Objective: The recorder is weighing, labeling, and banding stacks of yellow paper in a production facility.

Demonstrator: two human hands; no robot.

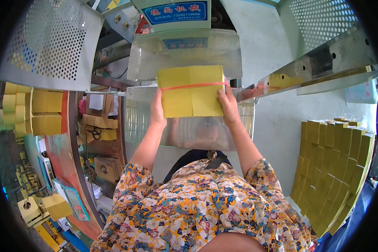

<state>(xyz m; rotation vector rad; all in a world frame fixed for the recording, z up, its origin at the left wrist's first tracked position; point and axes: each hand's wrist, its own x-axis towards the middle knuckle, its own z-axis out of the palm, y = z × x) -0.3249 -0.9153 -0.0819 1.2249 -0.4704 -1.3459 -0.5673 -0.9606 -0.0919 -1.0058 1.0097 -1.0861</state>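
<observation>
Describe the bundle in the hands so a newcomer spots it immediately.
Find the shiny panel near picture centre, above the floral shirt. Over it, the left hand and right hand hold a yellow bundle by its sides. A pinkish-red band across it sets it apart from the yellow stacks at far right, where none shows.

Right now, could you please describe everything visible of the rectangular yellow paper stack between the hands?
The rectangular yellow paper stack shows fine ridges like sheet edges and a vertical seam near its middle. A thin pinkish-red band crosses its upper part, slightly slanted. The left hand holds its left side, the right hand its right, over a shiny metal surface. Its underside is hidden.
</observation>
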